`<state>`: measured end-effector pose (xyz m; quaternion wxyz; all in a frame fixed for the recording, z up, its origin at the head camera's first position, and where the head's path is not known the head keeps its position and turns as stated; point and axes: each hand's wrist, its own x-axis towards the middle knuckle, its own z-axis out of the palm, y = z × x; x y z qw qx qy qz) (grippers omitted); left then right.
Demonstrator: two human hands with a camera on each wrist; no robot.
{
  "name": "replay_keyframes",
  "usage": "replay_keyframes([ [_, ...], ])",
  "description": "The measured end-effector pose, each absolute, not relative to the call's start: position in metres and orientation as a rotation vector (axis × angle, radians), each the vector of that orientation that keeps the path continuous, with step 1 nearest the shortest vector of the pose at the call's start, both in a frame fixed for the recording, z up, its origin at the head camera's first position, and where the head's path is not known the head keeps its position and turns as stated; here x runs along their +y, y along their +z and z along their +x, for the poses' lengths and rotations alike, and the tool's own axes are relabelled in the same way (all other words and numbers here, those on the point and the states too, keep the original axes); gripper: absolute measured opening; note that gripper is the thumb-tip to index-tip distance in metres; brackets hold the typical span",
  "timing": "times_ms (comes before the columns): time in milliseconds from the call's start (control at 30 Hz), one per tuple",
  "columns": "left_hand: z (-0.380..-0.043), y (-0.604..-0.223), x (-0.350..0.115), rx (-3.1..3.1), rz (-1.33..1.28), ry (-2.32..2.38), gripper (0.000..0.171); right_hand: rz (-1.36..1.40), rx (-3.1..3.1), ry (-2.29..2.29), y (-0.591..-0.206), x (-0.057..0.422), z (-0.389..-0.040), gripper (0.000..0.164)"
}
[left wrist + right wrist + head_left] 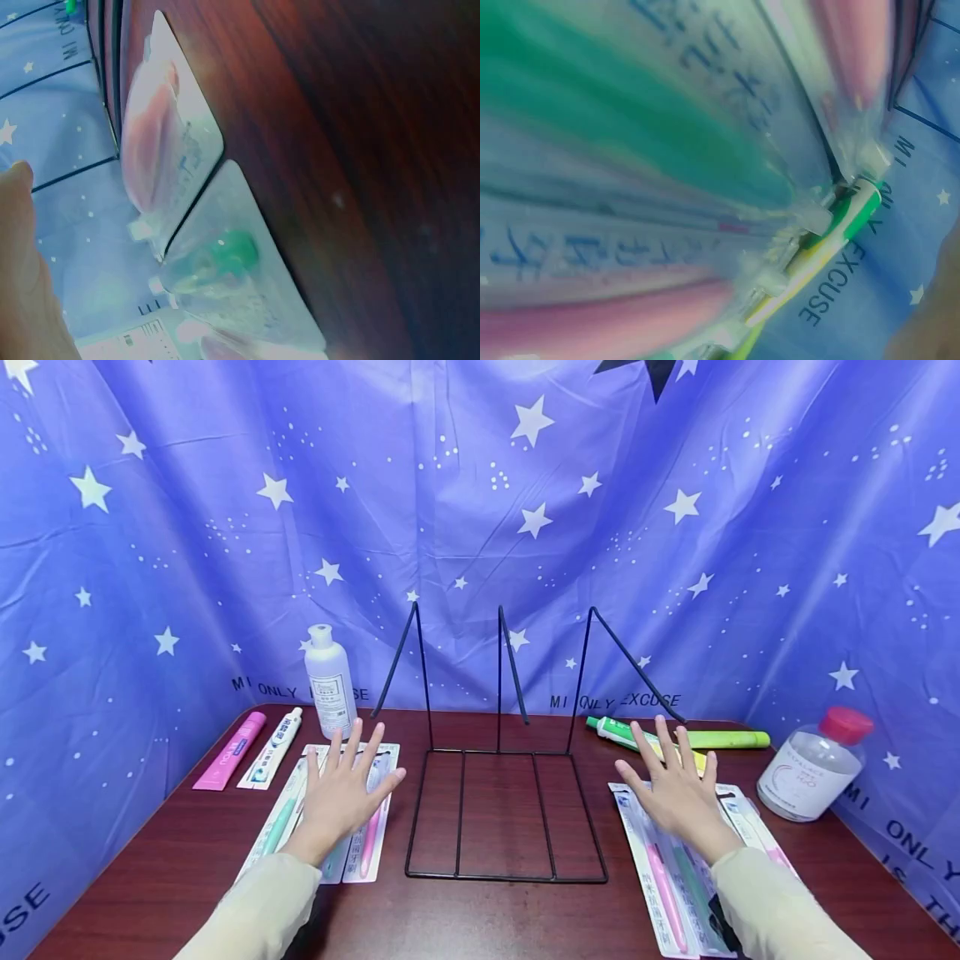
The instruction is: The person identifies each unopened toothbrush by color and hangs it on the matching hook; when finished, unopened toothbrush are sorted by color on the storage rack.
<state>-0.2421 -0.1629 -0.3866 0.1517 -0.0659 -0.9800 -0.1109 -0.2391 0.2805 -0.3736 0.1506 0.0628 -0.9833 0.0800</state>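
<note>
While spread wide with nothing held in left grip or right grip, reach palm-down over left toothbrush packs and right toothbrush packs respectively, laid lengthwise forward on the desk and angled inward toward the black wire rack between.

Curtain, upper frame: blue-violet, white stars and dots, dark lettering. Tabletop: reddish-brown wood grain. Wire rack, centre: black. Lower-left toothbrush packs, lower-right toothbrush packs: pink and green on white. Far-left tube: pink. Mid-right tube: green, white, yellow. Far-right bottle: red-capped, white-labelled. Sleeves, lower edge: cream.
</note>
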Motion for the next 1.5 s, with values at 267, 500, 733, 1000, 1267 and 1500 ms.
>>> replay_keyframes([
  [267,-0.237,-0.385,-0.158,-2.786,-0.259,-0.314,0.085,0.234,-2.720,0.223,-0.366,0.284,-0.241,0.065],
  [500,-0.228,-0.385,-0.152,-2.784,-0.361,-0.307,0.088,0.257,-2.612,0.301,-0.356,0.289,-0.237,0.063],
  [733,-0.218,-0.385,-0.146,-2.756,-0.513,-0.306,0.095,0.259,-2.551,0.358,-0.349,0.301,-0.231,0.058],
  [1000,-0.215,-0.386,-0.141,-2.813,-0.699,-0.339,0.100,0.253,-2.507,0.489,-0.348,0.320,-0.219,0.052],
  [1267,-0.219,-0.389,-0.136,-2.823,-0.835,-0.418,0.105,0.151,-2.516,0.637,-0.348,0.347,-0.206,0.048],
  [1500,-0.219,-0.393,-0.135,-2.931,-0.816,-0.442,0.111,-0.068,-2.623,0.741,-0.356,0.380,-0.194,0.054],
])
